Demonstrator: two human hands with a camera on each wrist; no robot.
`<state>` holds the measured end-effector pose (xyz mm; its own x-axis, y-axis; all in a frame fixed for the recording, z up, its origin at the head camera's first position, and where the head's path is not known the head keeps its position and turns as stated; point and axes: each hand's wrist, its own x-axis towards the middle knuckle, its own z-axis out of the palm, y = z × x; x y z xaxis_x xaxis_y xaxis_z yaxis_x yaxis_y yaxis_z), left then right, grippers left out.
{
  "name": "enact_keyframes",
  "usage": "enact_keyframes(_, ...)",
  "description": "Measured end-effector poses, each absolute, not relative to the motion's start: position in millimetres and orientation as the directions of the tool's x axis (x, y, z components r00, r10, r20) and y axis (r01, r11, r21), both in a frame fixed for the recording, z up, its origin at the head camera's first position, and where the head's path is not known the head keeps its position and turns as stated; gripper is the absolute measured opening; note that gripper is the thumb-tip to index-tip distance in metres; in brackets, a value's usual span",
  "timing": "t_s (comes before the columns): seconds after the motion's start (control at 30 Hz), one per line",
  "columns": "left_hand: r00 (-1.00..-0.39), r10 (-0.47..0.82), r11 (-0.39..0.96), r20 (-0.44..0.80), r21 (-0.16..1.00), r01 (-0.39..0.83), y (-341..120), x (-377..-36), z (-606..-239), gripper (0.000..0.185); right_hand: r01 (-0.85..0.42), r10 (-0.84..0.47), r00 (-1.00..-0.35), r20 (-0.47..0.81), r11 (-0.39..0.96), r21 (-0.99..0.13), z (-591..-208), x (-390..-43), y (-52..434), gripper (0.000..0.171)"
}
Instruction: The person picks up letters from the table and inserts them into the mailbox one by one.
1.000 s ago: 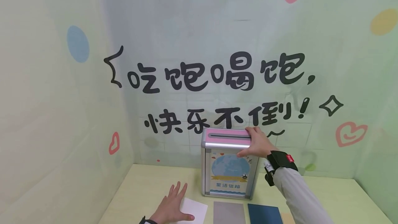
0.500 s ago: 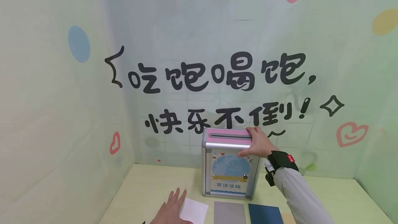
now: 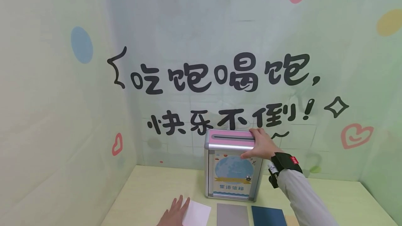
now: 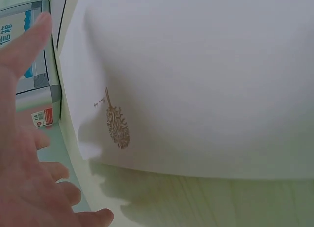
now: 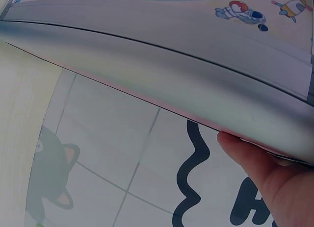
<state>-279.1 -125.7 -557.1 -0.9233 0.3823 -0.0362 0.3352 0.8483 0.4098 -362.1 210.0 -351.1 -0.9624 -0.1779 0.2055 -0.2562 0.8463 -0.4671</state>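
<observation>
A metal-framed mailbox with a pink slotted top stands upright on the table. My right hand holds its top right corner, fingers on the pink top and thumb against the front. In the right wrist view, a digit of that hand touches the box's edge. A flat white sheet of paper lies in front of the box to the left. Over its left side is my left hand, fingers spread. The left wrist view shows a brown plant print on the paper; whether the hand touches it I cannot tell.
Right of the white sheet lie a grey flat piece, a dark blue one and a tan one, partly behind the right sleeve. Behind the pale table rises a wall with black lettering.
My left hand has drawn back toward the bottom edge of the head view, showing less of itself. The right hand and the mailbox have kept their places.
</observation>
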Motion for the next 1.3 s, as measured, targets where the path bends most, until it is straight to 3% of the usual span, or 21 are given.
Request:
enact_keyframes(0.77, -0.936, 0.352, 0.882, 0.007, 0.332, 0.334, -121.0, -272.7, -589.9, 0.094, -0.265, -0.182, -0.959, 0.215, 0.845, -0.464, -351.0, -362.8, 211.0, 0.104)
enact_keyframes(1.3, -0.948, 0.319, 0.908, -0.003, 0.287, 0.305, -114.4, -268.5, -581.7, 0.09, -0.261, -0.18, -0.961, 0.21, 0.843, -0.47, -350.3, -363.1, 211.4, 0.104)
